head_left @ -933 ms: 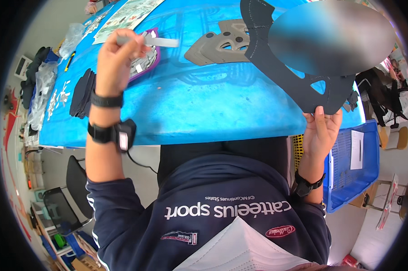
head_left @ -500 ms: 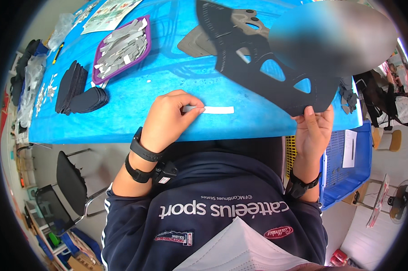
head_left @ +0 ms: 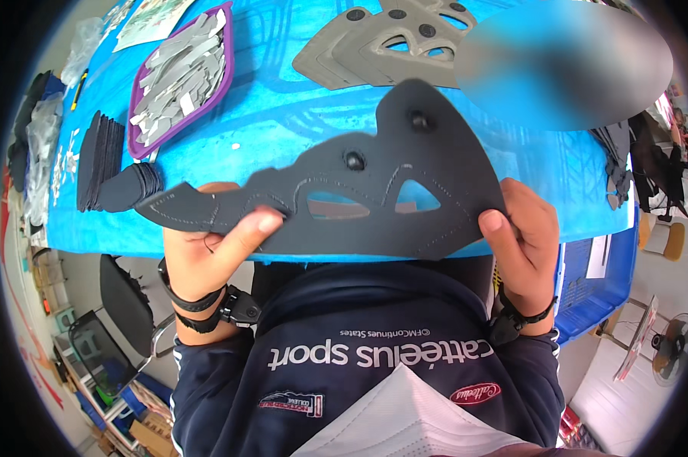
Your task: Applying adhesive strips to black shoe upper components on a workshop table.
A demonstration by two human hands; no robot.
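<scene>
Both my hands hold up a dark grey, flat shaped panel (head_left: 451, 167) above the near table edge. It has stitched lines, two roughly triangular cut-outs and two round black studs. My left hand (head_left: 230, 247) grips its narrow left end, thumb on the face turned to me and fingers behind. At the wide right end, my right hand (head_left: 527, 240) pinches the edge with the thumb in front. Most of the fingers are hidden by the panel. Whether a white strip lies behind it, I cannot tell.
A purple basket (head_left: 229, 53) full of grey and white strips stands at the far left. Stacked dark pieces (head_left: 100, 164) sit left of my left hand. Overlapping grey panels (head_left: 344, 57) lie at the back. Right of me is a blue crate (head_left: 622, 266); the upper right is blurred.
My left hand has left the white strip on the table, moved left and taken hold of the panel. The panel has turned and come down nearer to me, still in my right hand.
</scene>
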